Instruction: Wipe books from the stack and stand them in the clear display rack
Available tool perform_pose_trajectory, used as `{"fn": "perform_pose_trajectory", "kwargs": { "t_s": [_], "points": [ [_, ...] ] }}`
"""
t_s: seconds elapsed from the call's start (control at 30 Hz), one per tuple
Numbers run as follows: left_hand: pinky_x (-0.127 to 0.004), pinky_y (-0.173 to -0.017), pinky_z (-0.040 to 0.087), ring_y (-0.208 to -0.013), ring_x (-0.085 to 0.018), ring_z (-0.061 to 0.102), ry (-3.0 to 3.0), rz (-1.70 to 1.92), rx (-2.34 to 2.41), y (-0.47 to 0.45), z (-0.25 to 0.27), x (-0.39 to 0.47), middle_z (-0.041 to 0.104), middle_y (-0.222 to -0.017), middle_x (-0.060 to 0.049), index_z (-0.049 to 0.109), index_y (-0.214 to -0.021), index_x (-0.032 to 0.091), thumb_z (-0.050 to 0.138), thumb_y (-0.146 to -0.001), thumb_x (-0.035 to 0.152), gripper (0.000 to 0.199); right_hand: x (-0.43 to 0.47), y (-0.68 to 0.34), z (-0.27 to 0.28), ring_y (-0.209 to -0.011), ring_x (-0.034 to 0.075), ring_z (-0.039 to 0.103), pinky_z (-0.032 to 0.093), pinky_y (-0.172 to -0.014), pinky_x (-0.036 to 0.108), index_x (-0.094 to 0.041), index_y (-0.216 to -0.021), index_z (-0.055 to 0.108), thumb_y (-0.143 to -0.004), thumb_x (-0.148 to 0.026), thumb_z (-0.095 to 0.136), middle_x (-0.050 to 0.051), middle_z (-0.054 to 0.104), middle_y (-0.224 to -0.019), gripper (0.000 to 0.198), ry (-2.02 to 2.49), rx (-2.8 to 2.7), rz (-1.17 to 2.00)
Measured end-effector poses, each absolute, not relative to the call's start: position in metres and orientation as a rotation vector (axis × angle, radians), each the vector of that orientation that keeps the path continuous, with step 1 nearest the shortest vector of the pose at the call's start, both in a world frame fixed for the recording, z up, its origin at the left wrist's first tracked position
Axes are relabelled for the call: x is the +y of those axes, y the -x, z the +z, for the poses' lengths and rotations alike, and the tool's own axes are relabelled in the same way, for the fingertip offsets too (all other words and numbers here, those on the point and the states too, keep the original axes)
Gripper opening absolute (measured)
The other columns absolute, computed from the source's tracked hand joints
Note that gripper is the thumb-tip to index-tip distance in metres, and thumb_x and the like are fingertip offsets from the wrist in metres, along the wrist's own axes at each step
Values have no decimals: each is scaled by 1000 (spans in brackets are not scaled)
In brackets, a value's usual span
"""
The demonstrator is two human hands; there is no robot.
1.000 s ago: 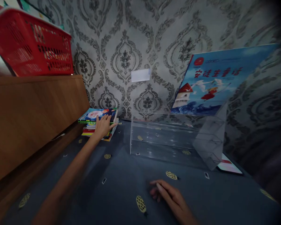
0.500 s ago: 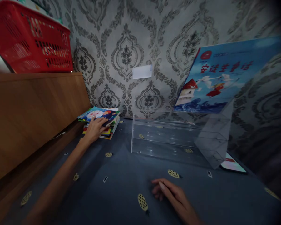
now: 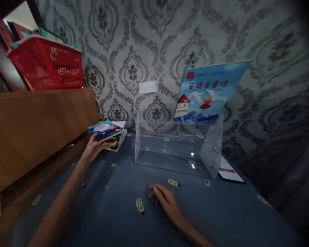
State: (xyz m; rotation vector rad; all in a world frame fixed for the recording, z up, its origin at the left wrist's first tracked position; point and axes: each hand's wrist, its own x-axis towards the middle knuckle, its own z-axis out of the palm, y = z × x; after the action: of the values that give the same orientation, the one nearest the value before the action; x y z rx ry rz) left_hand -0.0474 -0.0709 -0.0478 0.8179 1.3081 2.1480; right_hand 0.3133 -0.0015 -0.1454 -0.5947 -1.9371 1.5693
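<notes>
At the left, my left hand [image 3: 92, 150] grips the near edge of a dark blue picture book [image 3: 105, 130], thumb on the cover and fingers underneath. This book lies tilted on top of a stack of books [image 3: 118, 141]. My right hand [image 3: 166, 201] hovers or rests low over the dark tablecloth, its fingers loosely bent and apart, with nothing in them. Ahead of it stands a clear acrylic book rack [image 3: 167, 160] with stepped tiers. A blue storybook [image 3: 206, 94] leans upright at the rack's back right.
A red plastic basket [image 3: 51, 65] sits on a wooden cabinet [image 3: 41, 120] along the left side. Beside the rack's right panel lies a phone or tablet [image 3: 230, 170] with a lit screen. A white label [image 3: 148, 86] is at the rack's top left, before the patterned wall.
My left hand has slid from the cover to the near edge of the top book and now grips it. The head view has turned right; my right hand stays low over the cloth.
</notes>
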Motion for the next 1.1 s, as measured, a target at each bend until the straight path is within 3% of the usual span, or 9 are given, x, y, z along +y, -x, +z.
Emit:
{"fn": "perform_pose_trajectory", "kwargs": {
  "t_s": [0.13,0.3,0.5,0.57,0.7,0.77,0.93,1.1],
  "points": [
    [-43,-78,63,-84,-20,71,-387,2311,1311,41,-18,-53,71,-101,-8,62,-104,16,60,-84,10,21,-2,-314,-147,-72,20,64,50,-68,33,-18,-90,68,-89,-78,42,7,70,-78,64,527,-1972,1540],
    [-34,-76,63,-76,-15,70,-245,2380,1428,34,-11,-47,71,-101,-6,61,-110,17,57,-78,-6,39,-1,-315,-151,-69,19,63,49,-66,32,-18,-92,66,-90,-77,40,5,68,-76,64,473,-1956,1564],
    [-28,-83,62,-74,-8,69,-217,2417,1471,16,-45,-86,69,-109,1,56,-125,29,58,-76,-12,64,1,-313,-153,-68,19,63,49,-65,31,-19,-91,65,-90,-75,41,6,68,-76,62,430,-1948,1617],
    [-31,-85,62,-72,-9,69,-206,2390,1471,12,-58,-97,71,-104,0,57,-125,26,59,-77,-10,60,1,-314,-152,-69,19,63,49,-65,32,-18,-91,65,-89,-76,42,6,69,-76,62,434,-1949,1628],
    [-38,-83,63,-67,-16,71,-204,2276,1467,9,-80,-102,74,-89,-7,66,-110,13,63,-84,4,28,1,-316,-149,-69,19,64,50,-65,32,-18,-92,66,-90,-73,44,6,69,-76,60,454,-1959,1612],
    [-37,-81,63,-66,-16,72,-196,2247,1472,10,-88,-99,75,-83,-6,67,-107,13,62,-87,8,21,0,-317,-148,-70,19,65,50,-65,31,-19,-93,66,-91,-71,45,6,69,-77,57,443,-1968,1606],
    [-31,-81,63,-66,-13,72,-164,2241,1526,10,-103,-107,74,-77,1,65,-113,19,58,-90,7,27,2,-315,-154,-68,18,65,50,-64,31,-18,-96,67,-90,-74,45,6,70,-77,60,446,-1942,1601],
    [-33,-77,64,-73,-18,75,-125,2133,1628,4,-122,-142,76,-84,-4,64,-119,19,70,-84,11,36,3,-313,-158,-65,17,64,51,-63,31,-18,-97,68,-90,-75,46,6,70,-75,61,476,-1934,1570]
  ]
}}
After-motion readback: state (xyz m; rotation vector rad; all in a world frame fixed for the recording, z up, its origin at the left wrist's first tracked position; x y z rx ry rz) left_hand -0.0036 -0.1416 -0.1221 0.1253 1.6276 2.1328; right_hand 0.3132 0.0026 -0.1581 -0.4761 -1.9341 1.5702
